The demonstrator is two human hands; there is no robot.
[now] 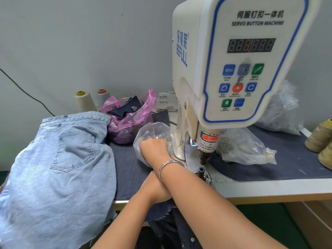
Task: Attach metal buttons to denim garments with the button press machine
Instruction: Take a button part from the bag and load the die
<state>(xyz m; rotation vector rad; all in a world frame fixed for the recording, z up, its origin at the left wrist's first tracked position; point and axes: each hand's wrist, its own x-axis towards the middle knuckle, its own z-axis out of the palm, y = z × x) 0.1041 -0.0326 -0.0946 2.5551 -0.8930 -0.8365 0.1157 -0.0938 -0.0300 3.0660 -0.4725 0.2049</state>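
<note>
– Plastic bag of metal buttons [152, 130], clear, sits on the surface [269, 187] just left of the servo button machine [233, 69]. Right hand [154, 148] is down inside the mouth, knuckles up. Fingertips are hidden by the film, so can't tell if it has one yet.

– And the left hand [154, 189]?

– At the surface edge on the dark denim garment [161, 211], tucked under the right forearm. Fingers are covered, so can't say whether it's gripping or just resting.

– So the step is fetching a button. Tips?

– Imo take one only, pinched by the rim, cap side sorted before it leaves the bag. Arms are crossed, so lift the right one clear before moving the denim, else the bag prob drags along.

– Where does it go?

– I'd guess the lower die [200, 170], right under the punch [204, 158]. Both look bare atm. Keep fingers off that gap, as the warning label says. Keep the denim flat and single layer at the mark.

– The light blue jeans [62, 168]?

– Piled at left, well away from the die. Nothing to do with them rn.
</note>
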